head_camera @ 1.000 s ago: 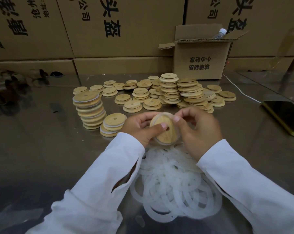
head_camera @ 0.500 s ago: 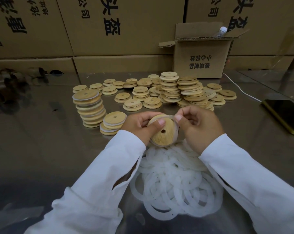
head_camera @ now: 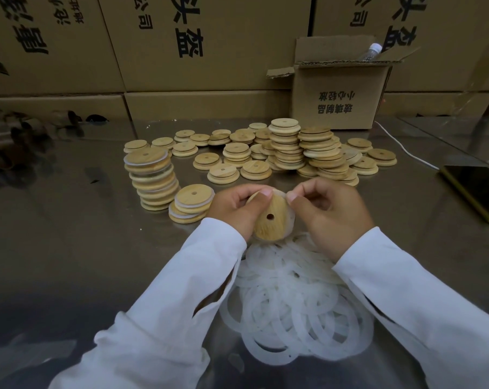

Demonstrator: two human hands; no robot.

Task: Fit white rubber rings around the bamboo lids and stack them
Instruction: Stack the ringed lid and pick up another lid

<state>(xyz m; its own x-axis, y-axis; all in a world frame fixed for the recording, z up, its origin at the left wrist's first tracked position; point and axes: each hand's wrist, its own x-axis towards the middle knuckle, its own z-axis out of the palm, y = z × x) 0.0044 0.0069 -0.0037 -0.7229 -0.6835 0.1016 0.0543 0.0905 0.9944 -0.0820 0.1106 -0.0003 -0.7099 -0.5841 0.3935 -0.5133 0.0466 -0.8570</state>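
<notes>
Two hands are holding one bamboo lid (head_camera: 268, 220) up above the shiny metal table (head_camera: 69, 248). The left hand (head_camera: 234, 209) is gripping the lid's left edge, with its thumb lying across the face. The right hand (head_camera: 333, 217) is pinching a white rubber ring (head_camera: 289, 220) at the lid's top right edge. The ring is sitting around the right side of the lid. The lid is showing one small round hole in its middle. Both arms are wearing white sleeves (head_camera: 164, 304).

Just under the hands, a pile of loose white rings (head_camera: 293, 304) is lying on the table. They are overlapping too much to count.

To the left, one tall stack of ringed lids (head_camera: 152, 178) is standing a little crooked, about ten high. Beside it, touching the left hand's side, a short stack (head_camera: 191, 203) of about three lids is sitting.

Farther back, many plain lids (head_camera: 265, 153) are lying around, some flat in ones and twos. Two taller stacks (head_camera: 302, 147) are standing side by side among them.

Behind those, one small open cardboard box (head_camera: 338, 96) is sitting, with one clear bottle (head_camera: 373, 50) poking out of it. What else is inside is hidden. Big closed cartons (head_camera: 209, 46) are lining the back.

At the right, one phone (head_camera: 481, 189) is lying flat, and one white cable (head_camera: 403, 147) is running past it.
</notes>
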